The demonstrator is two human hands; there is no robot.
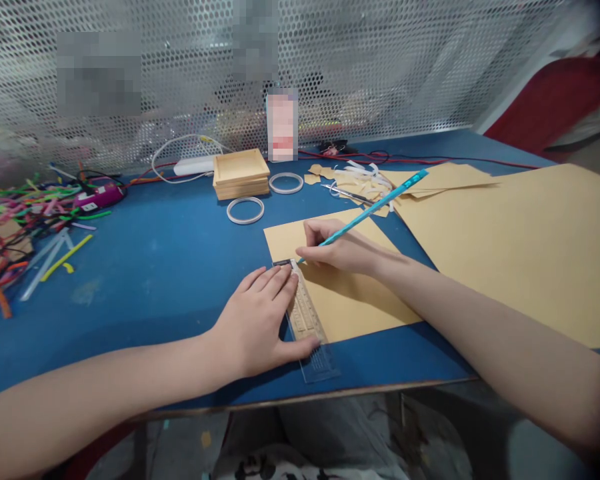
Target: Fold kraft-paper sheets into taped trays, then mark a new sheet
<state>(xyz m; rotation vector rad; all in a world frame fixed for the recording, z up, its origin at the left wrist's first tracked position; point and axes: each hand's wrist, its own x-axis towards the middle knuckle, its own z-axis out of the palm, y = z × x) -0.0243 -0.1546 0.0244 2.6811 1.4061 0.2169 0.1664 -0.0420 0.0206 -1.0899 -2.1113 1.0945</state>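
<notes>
A clear ruler [307, 320] lies tilted along the left part of a tan paper sheet [360, 300], its near end past the paper's edge. My left hand [260, 320] rests flat with fingers spread, fingertips and thumb pressing on the ruler. In my right hand [337, 247] is a blue pencil [380, 210], slanting up to the right. The pencil's tip meets the paper beside the ruler's far end.
Larger tan paper [525, 247] covers the right of the blue table [160, 267]. Behind are wooden trays [241, 175], two rings [245, 211], paper scraps and scissors-like metal tool [347, 193]. Colourful pipe cleaners [67, 258] and a purple object [99, 197] lie left.
</notes>
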